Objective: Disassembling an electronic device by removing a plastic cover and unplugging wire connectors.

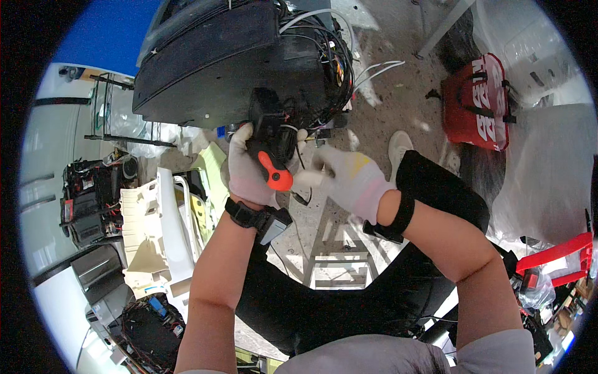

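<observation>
Thin white knit gloves cover both hands, the left hand point(248, 169) and right hand point(354, 182); black straps with small devices circle each wrist, above black trousers and grey short sleeves.

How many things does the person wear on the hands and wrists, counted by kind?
White gloves: 2, one on the left hand and one on the right hand
Black wrist straps: 2, left strap and right strap
Total: 4
</observation>
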Motion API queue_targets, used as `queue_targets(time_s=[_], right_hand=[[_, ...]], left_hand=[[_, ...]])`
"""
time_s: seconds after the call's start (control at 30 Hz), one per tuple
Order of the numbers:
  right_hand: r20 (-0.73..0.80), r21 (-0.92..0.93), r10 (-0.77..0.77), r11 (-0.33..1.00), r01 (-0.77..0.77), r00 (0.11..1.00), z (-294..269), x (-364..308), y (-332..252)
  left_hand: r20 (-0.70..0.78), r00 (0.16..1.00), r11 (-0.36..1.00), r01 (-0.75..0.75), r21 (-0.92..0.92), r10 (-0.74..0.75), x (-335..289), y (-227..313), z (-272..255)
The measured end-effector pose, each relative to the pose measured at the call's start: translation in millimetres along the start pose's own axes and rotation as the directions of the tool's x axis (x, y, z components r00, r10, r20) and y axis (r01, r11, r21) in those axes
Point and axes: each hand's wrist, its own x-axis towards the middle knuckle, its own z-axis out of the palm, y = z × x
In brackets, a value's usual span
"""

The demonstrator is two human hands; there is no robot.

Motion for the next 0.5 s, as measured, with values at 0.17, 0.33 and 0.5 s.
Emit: queue_targets(time_s=[0.17, 0.33, 0.5], right_hand=[[-0.301, 0.139, -0.015, 0.989, 0.059, 0.954, 3, 12, 16], [-0.3, 0.152, 0.005, 0.987, 0.043, 0.954, -7, 20, 14], [-0.348, 0.004, -0.09, 0.995, 0.097, 0.933, -12, 35, 34]], left_hand=[[-0.007, 0.997, 0.997, -0.078, -0.016, 0.078, 1, 1, -2], [-0.008, 0.997, 0.997, -0.082, 0.009, 0.082, -1, 1, 2], [0.045, 0.996, 0.996, -0.08, 0.028, 0.078, -5, 2, 11]])
